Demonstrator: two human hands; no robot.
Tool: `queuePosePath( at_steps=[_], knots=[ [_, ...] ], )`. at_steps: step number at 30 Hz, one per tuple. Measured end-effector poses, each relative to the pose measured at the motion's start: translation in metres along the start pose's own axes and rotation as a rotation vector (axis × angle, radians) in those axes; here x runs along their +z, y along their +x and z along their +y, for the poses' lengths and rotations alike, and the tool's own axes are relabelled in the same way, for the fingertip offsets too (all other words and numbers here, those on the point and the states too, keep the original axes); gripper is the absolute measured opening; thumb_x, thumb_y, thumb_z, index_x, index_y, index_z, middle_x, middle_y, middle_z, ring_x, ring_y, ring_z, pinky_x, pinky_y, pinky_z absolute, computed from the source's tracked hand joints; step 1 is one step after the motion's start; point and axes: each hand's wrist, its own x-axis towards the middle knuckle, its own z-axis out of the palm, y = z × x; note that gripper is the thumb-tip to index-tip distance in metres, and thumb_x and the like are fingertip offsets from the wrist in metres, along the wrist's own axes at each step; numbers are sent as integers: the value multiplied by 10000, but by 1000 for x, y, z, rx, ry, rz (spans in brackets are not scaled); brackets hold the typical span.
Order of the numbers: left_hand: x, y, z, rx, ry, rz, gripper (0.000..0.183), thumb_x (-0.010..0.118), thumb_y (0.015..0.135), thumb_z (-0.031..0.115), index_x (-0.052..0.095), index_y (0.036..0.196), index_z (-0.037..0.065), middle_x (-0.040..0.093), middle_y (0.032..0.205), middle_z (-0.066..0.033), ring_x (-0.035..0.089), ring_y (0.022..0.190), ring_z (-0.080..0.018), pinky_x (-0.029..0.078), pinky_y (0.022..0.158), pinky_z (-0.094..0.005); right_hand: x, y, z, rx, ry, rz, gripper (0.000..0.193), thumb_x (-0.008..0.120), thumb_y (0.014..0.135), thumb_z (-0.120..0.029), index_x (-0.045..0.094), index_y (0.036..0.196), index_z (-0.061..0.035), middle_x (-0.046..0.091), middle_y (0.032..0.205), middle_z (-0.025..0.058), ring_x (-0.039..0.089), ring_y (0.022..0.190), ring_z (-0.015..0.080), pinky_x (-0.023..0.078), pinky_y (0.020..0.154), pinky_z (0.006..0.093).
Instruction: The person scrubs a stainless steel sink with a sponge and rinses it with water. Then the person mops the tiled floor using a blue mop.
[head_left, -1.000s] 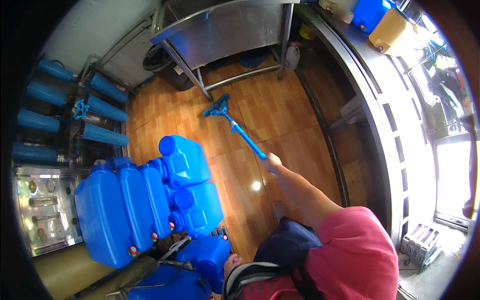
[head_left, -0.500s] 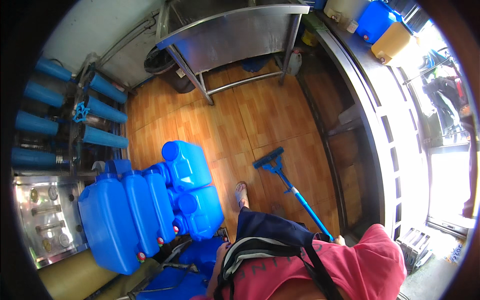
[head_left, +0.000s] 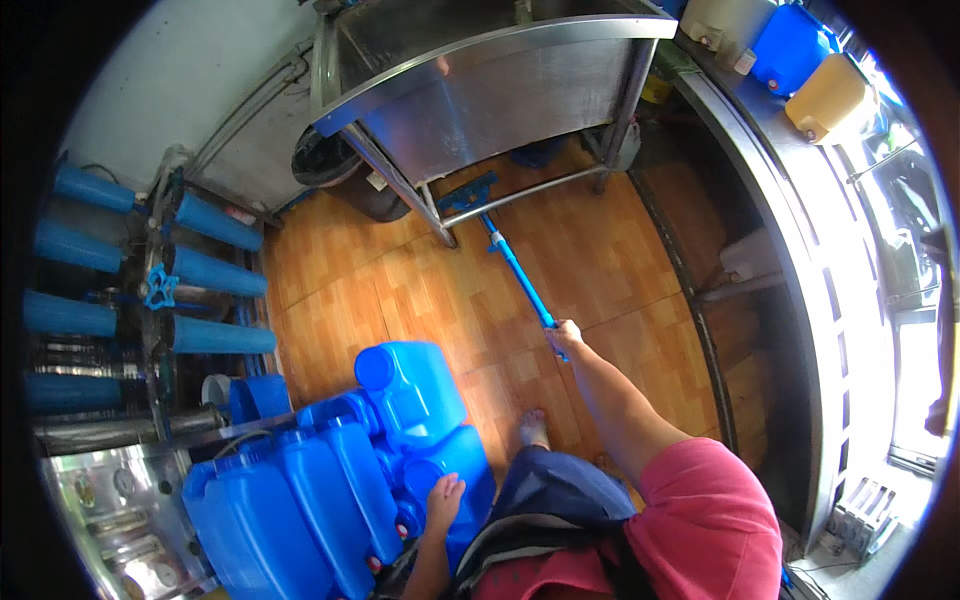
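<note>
My right hand (head_left: 565, 338) is wrapped around the upper end of a blue mop (head_left: 522, 277), with the arm stretched forward. The mop's flat blue head (head_left: 462, 194) lies on the floor below the steel sink stand, beyond its low crossbar, which crosses in front of part of it. My left hand (head_left: 446, 497) holds nothing; its fingers are loosely bent and apart from the thumb, above the blue water jugs (head_left: 412, 395) at my left. Whether it touches a jug I cannot tell.
The steel sink stand (head_left: 500, 95) has legs reaching the wood-patterned floor (head_left: 350, 290). A dark bin (head_left: 372, 192) stands beside its left leg. Blue filter housings (head_left: 215, 265) line the left wall. A long counter (head_left: 775, 195) runs along the right, with jugs (head_left: 825, 100) on it.
My right hand has pushed the mop forward and left, from mid-floor to under the sink stand. My left hand has come up over the jugs. The view has shifted.
</note>
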Motion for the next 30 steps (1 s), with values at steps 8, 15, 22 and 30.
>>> queuePosePath(
  at_steps=[8,15,22,30],
  knots=[
    [-5,5,-78,-205,220,-342,491,673,765,364,610,1107,18,663,963,-170,642,894,-279,490,823,-361,-35,-19,78,-64,-216,152,253,496,829,-321,625,903,-117,645,833,167,626,824,350,467,727,436],
    [-16,43,-81,-105,347,-253,421,679,778,308,629,1071,10,673,954,-163,658,852,-236,517,772,-341,-101,-355,299,257,-358,155,260,622,760,-329,628,809,-74,633,740,184,614,674,376,476,621,457],
    [21,123,-67,89,388,-471,340,696,800,276,606,1000,17,664,890,-111,610,740,-171,498,655,-323,-108,-396,324,702,-332,67,405,704,660,-470,703,741,-73,667,724,133,660,702,239,514,626,372],
    [141,140,66,81,416,-566,364,687,808,273,590,1045,13,658,928,-117,609,799,-179,495,701,-327,-160,-142,124,228,-151,175,450,608,748,-485,659,938,-80,668,910,141,643,875,313,504,746,423]
  ],
)
